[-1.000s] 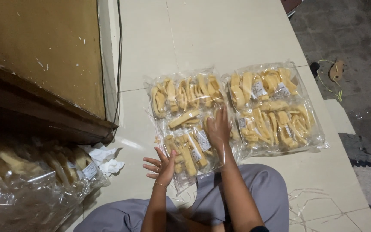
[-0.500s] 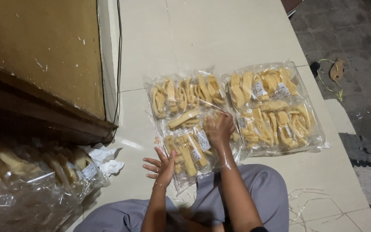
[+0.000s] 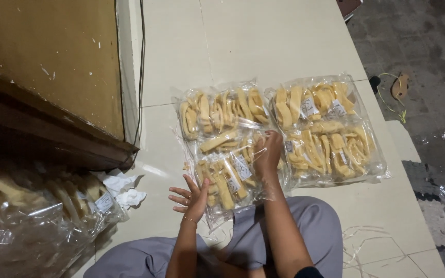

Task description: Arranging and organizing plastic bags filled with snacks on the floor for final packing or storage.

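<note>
While the near clear bag of yellow snack sticks is lying on the tiled floor, it is being pressed by the right hand, fingers curled onto its top; the left hand is being held spread at its left edge. Being light, crinkly and brittle-filled, it is judged best gripped by its plastic edges. Its near end is being hidden by the knees.

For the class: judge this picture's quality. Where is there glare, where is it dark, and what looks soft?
Head view: glare streaks the clear plastic bags of yellow stick snacks; the dim lower-left heap of clear bags is soft; the right hand looks slightly blurred.
</note>
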